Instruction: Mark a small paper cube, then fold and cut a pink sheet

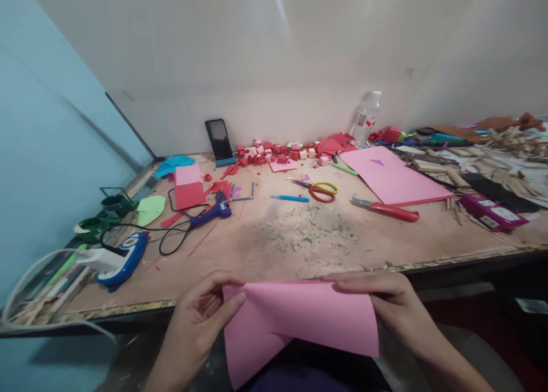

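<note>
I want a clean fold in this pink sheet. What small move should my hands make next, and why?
Probably run the right hand along the fold toward the left hand. Both grip the pink sheet at its bent top edge, and the bend looks soft, not yet creased.

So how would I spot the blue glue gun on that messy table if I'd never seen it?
Start at the wooden table and look to its left part, in front of the dark phone leaning on the wall. Just below the red sheet lies the glue gun, on its side with a black cord looping away. It is the only dark blue, pistol-shaped tool there.
</note>
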`<state>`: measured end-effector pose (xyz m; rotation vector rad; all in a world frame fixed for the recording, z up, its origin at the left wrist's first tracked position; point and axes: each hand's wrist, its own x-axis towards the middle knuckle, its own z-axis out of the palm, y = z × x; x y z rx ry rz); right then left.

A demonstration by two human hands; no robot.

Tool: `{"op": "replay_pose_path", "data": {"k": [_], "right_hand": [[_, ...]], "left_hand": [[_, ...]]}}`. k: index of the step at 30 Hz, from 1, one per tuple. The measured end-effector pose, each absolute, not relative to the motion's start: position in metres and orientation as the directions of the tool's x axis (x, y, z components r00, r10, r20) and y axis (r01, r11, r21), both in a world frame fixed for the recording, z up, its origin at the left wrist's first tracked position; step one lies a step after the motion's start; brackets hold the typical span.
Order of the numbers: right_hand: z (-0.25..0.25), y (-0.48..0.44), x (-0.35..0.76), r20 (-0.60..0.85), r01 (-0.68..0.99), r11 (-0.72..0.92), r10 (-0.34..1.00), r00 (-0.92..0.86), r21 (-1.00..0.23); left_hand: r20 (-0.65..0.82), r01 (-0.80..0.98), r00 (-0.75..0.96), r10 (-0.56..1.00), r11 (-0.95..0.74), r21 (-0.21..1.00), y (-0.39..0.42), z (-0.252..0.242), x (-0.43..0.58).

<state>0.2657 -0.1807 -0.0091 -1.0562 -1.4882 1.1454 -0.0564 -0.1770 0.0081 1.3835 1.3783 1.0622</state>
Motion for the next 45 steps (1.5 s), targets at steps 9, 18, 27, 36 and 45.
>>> {"op": "replay_pose_path", "data": {"k": [9,18,27,36,45], "right_hand": [[0.001,-0.183,0.264,-0.077,0.052,-0.065,0.953,-0.294,-0.997],[0.009,-0.188,0.25,-0.095,0.248,-0.021,0.952,-0.292,-0.969],[0.015,-0.19,0.242,-0.094,0.282,0.004,0.938,-0.334,-0.959],[0.01,-0.194,0.239,-0.007,0.324,0.107,0.944,-0.331,-0.94],[0.005,-0.195,0.241,0.005,0.332,0.104,0.959,-0.284,-0.937]], "left_hand": [[0.027,0.207,-0.095,0.995,-0.007,0.978,-0.192,0.014,-0.054],[0.007,0.371,-0.024,1.0,0.002,0.929,-0.194,0.015,-0.068],[0.142,0.679,0.51,0.848,-0.498,0.539,-0.167,0.053,-0.069],[-0.096,0.628,0.686,0.721,-0.52,0.579,-0.152,0.063,-0.009],[-0.2,0.648,0.724,0.66,-0.55,0.527,-0.151,0.057,-0.006]]}}
